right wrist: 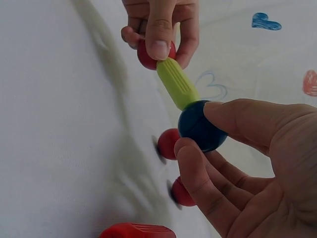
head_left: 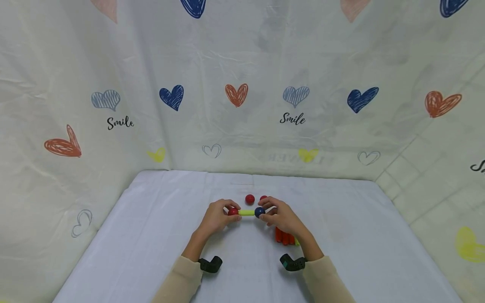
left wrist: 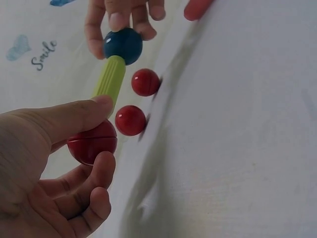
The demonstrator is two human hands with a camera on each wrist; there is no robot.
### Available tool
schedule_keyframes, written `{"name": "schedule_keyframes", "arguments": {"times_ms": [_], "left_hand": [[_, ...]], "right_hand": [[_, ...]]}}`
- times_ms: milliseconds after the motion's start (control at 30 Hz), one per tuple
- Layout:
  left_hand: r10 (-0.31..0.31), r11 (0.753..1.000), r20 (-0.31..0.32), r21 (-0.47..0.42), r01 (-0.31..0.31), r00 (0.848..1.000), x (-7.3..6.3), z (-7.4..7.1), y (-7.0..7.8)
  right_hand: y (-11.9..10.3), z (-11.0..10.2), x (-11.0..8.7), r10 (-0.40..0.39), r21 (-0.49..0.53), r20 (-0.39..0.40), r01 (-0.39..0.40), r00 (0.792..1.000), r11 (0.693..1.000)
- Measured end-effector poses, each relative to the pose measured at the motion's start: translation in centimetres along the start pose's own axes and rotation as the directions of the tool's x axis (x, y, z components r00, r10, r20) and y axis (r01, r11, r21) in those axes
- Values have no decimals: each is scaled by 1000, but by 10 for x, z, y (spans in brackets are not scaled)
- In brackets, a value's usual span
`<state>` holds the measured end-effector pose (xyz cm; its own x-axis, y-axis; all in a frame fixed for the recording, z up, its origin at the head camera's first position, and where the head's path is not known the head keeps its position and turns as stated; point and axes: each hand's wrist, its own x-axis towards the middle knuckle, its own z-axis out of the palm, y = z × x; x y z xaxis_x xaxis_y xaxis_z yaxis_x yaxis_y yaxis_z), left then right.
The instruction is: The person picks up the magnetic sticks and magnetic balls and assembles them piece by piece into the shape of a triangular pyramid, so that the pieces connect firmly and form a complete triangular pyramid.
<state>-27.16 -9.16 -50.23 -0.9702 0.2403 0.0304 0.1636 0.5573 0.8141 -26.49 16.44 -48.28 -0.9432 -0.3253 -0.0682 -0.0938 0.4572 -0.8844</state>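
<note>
A yellow-green ribbed rod [head_left: 247, 213] joins a red ball [left wrist: 92, 144] at its left end and a dark blue ball [right wrist: 202, 126] at its right end. My left hand [head_left: 218, 216] pinches the red ball, its thumb reaching onto the rod's end in the left wrist view. The blue ball is gripped between thumb and fingers of my right hand [head_left: 282, 215]. The joined piece is held above the white cloth. Behind it, two more red balls lie on the cloth: one red ball [head_left: 249, 199] in plain sight, the other red ball [head_left: 263, 198] partly covered by my right fingers.
Several red rods [head_left: 284, 236] lie side by side beneath my right forearm, with part of a yellow-green rod [head_left: 297, 241] beside them. A white cloth [head_left: 151, 235] covers the table. Behind it hangs a pale curtain [head_left: 265, 134] printed with hearts.
</note>
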Motion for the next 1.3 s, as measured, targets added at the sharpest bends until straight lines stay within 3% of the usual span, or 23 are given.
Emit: {"name": "schedule_keyframes", "arguments": {"times_ms": [400,967,1300], "left_hand": [[7,1000,8,13,-7,1000,0,-1,0],[40,990,119,127,-55,992,-2,0,-1],[18,984,167,171,-47,986,-2,3,-3]], "right_hand": [[-3,2,-1,32,-13,-22,-33,999,999],[-3,7,-2,74,-59,-58,-78,996,995],[-2,10,-2,59,-98,-34,-62,998,993]]}}
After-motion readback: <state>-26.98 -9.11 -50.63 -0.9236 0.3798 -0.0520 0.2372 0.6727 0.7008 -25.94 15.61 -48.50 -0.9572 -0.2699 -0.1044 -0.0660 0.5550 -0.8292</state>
